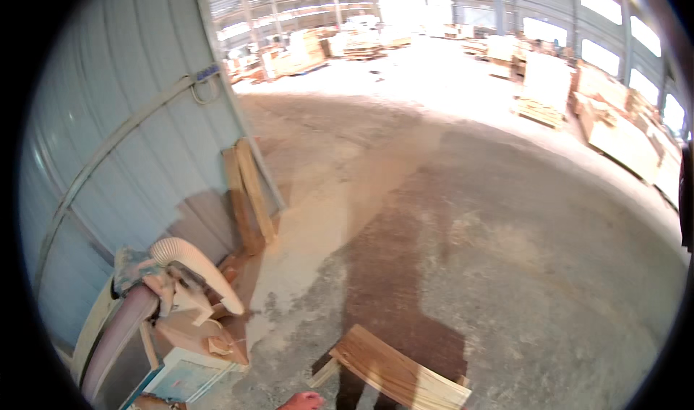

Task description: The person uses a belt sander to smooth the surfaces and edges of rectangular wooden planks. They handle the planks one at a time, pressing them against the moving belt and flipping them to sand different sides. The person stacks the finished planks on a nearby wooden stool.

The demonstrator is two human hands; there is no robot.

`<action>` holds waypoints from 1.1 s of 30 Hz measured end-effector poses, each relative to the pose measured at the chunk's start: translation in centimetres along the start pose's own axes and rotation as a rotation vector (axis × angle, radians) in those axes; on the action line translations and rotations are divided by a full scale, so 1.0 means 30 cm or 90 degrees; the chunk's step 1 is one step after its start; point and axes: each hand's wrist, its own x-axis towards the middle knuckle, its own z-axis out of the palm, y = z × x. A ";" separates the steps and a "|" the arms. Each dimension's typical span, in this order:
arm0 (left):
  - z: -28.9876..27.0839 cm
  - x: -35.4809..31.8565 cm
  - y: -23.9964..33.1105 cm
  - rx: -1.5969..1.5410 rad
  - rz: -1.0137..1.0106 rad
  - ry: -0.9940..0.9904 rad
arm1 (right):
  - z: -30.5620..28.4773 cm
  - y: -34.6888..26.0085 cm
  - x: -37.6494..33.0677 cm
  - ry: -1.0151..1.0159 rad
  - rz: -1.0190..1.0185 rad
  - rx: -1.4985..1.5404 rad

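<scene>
Only part of my left hand shows, at the lower edge left of centre. Its fingertips point to the right, and the rest is cut off, so its grip is unclear. To its right, a low wooden bench with a plank top and pale legs stands on the concrete floor. A visible gap separates the hand from the bench. My right hand is out of view.
At the left stands a belt sanding machine with a ribbed hose and a teal-and-white base. Wooden boards lean against the metal wall. Stacked wood stands far right, and more wood piles stand at the back.
</scene>
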 end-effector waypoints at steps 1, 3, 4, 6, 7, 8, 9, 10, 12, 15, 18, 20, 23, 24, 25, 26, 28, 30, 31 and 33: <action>0.001 -0.010 0.019 -0.073 -0.013 -0.005 | -0.004 0.068 -0.003 -0.010 -0.081 0.025; -0.025 -0.015 0.078 -0.110 0.004 -0.028 | 0.010 0.023 -0.025 -0.043 0.038 -0.010; -0.021 -0.012 0.109 -0.076 0.016 -0.031 | 0.020 0.002 -0.050 -0.002 0.071 0.039; -0.028 0.003 0.142 0.030 0.114 -0.002 | 0.072 -0.066 -0.086 0.058 0.121 0.134; -0.039 0.050 0.133 0.104 0.197 0.023 | 0.100 -0.111 -0.103 0.073 0.061 0.091; -0.032 0.078 0.126 0.177 0.279 0.044 | 0.123 -0.163 -0.118 0.092 0.003 0.047; -0.016 -0.023 0.268 0.103 0.237 0.011 | 0.154 -0.231 -0.140 0.114 -0.051 0.002; -0.024 -0.177 0.451 0.023 0.185 -0.004 | 0.220 -0.418 -0.167 0.089 0.167 0.487; -0.029 -0.259 0.624 0.126 0.305 -0.054 | 0.332 -0.586 -0.194 0.105 0.163 0.552; 0.014 -0.307 0.716 0.138 0.583 -0.066 | 0.502 -0.721 -0.191 -0.101 0.112 0.618; 0.083 -0.353 0.709 0.066 0.761 0.090 | 0.700 -0.838 -0.239 -0.403 -0.252 0.619; 0.176 -0.317 0.600 -0.275 0.797 0.160 | 0.820 -0.958 -0.333 -0.563 -0.241 0.606; 0.029 -0.348 0.594 -0.131 0.830 0.142 | 0.916 -1.038 -0.396 -0.663 -0.104 0.592; -0.048 -0.371 0.575 0.103 0.816 0.156 | 0.946 -1.055 -0.417 -0.694 -0.082 0.581; -0.086 -0.380 0.540 0.106 0.810 0.178 | 0.975 -1.055 -0.440 -0.721 -0.066 0.577; -0.114 -0.385 0.508 0.109 0.806 0.204 | 1.003 -1.064 -0.460 -0.754 -0.051 0.568; -0.152 -0.401 0.443 0.135 0.773 0.277 | 1.082 -1.041 -0.487 -0.808 0.008 0.547; -0.147 -0.413 0.401 0.175 0.725 0.358 | 1.203 -0.900 -0.438 -0.825 0.132 0.576; -0.130 -0.413 0.399 0.196 0.701 0.394 | 1.258 -0.836 -0.408 -0.828 0.194 0.593; -0.158 -0.573 0.518 0.150 0.383 0.491 | 1.039 -1.094 -0.633 -0.897 -0.167 0.473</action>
